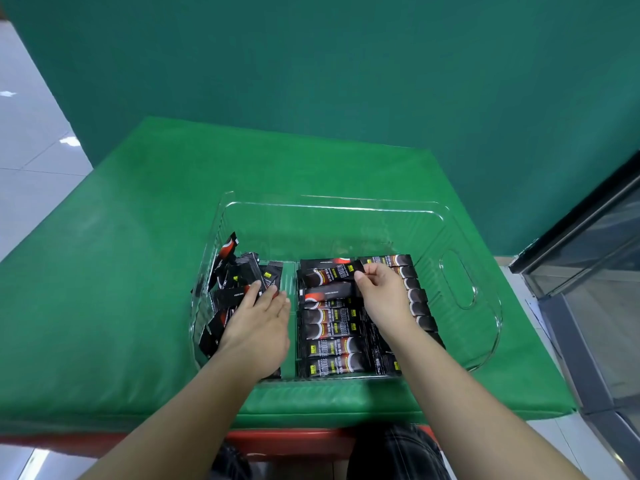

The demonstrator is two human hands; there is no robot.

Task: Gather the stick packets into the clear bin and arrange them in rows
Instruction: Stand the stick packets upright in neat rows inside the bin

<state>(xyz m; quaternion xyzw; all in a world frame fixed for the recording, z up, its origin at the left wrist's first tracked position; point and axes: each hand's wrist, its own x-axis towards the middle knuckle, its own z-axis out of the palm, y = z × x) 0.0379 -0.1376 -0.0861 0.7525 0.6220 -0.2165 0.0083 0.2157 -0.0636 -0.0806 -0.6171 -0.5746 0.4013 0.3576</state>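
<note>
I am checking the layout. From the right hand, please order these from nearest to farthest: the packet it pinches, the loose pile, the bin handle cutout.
1. Pinched packet, in the right hand's grip.
2. Bin handle cutout, to its right.
3. Loose pile, left compartment, under the left hand.

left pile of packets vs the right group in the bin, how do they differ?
The left pile is jumbled, its packets tilted and overlapping, some leaning on the clear bin wall; the right group lies flat in neat parallel rows. The left hand rests open on the left pile; the right hand pinches a single packet at the right group's far end. Both are the same black stick packets, inside the bin.
</note>
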